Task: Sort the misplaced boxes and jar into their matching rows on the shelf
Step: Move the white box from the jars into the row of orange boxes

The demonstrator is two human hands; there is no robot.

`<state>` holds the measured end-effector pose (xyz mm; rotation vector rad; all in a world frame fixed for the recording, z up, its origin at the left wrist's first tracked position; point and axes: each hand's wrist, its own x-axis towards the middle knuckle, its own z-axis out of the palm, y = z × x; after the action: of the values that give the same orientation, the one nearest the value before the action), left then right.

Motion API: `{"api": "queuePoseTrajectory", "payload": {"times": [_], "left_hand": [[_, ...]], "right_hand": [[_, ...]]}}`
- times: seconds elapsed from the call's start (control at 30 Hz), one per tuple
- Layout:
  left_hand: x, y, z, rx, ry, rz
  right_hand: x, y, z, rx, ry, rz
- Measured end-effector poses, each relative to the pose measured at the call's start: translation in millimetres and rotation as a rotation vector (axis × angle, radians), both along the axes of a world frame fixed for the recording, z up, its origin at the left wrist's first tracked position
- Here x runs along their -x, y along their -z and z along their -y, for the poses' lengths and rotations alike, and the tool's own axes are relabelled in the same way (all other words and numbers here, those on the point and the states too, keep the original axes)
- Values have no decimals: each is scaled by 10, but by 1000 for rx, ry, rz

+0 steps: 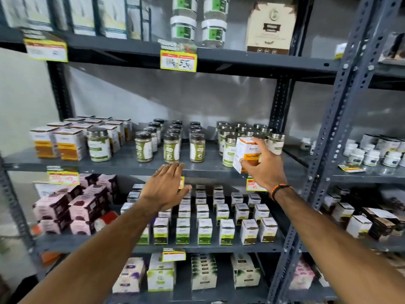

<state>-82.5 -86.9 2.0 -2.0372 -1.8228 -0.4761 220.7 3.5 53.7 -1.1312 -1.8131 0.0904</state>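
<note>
Right hand (pixel 264 166) grips a white cardboard box with an orange band (pixel 246 155), fingers over its top and right side, thumb under the lower front. Box is tilted, held in front of the steel-lidded jars of green powder (pixel 229 150) at the right end of the dark grey metal middle shelf (pixel 122 164). Print reads "Turmeric"; smaller text above it is partly covered by fingers and unreadable. Orange-and-black braided band (pixel 281 190) sits on that wrist.

Left hand (pixel 167 189) is flat and spread, holding nothing, palm toward the shelf edge, just below the middle board. It covers part of a yellow price tag and some small boxes behind it.

Matching white-and-orange boxes (pixel 58 142) stand at the left end of the same shelf, two clear at the front, more behind; exact count not readable. One steel-lidded green-powder jar (pixel 99 144) stands just beside them, apart from its group on the right. Three rows of dark-lidded jars (pixel 171 145) fill the middle; rear ones overlap.

Lower shelf: white boxes with green bands (pixel 205 231) in rows, left ones hidden by the forearm; pink-and-maroon packets (pixel 72 207) stacked at left. Top shelf items are cut off and blurred. Price tag text is smeared.
</note>
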Motion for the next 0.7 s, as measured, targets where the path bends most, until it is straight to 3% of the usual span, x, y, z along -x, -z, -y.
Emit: {"api": "queuePoseTrajectory", "payload": {"times": [0.33,0.53,0.7], "left_hand": [[2441,218,965,7,-214,72],[4062,36,1246,23,-298,104],[4637,-38,1162,68,-246,89]], "right_hand": [[2420,138,563,-79,-188,51],[3736,136,751,-38,-146,7],[4209,121,822,0,-7,0]]}}
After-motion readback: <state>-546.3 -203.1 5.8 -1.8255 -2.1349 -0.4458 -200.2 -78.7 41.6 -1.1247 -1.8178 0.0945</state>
